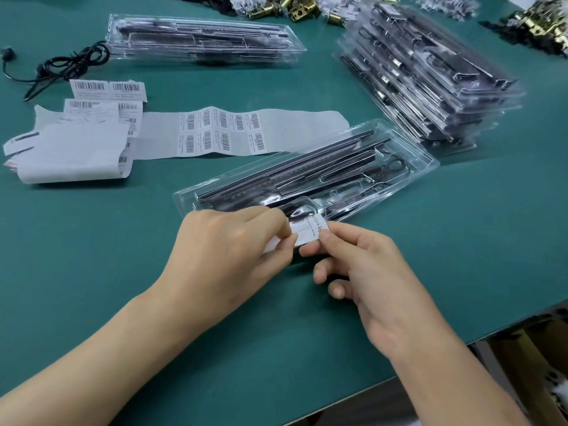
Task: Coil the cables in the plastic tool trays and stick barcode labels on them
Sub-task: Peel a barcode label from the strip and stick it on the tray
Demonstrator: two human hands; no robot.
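Over the green table (92, 241), left hand (227, 250) and right hand (362, 272) pinch one white label (309, 232).

Left hand (227, 241), right hand (365, 259) on label (308, 233) by tray (427, 162).

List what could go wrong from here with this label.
1. The left hand and right hand both pinch the label by its ends. It may crease or fold onto itself.
2. Nothing seems to steady the tray, which lies askew on the table. Pressing the label down could slide the tray and set the label on crooked.
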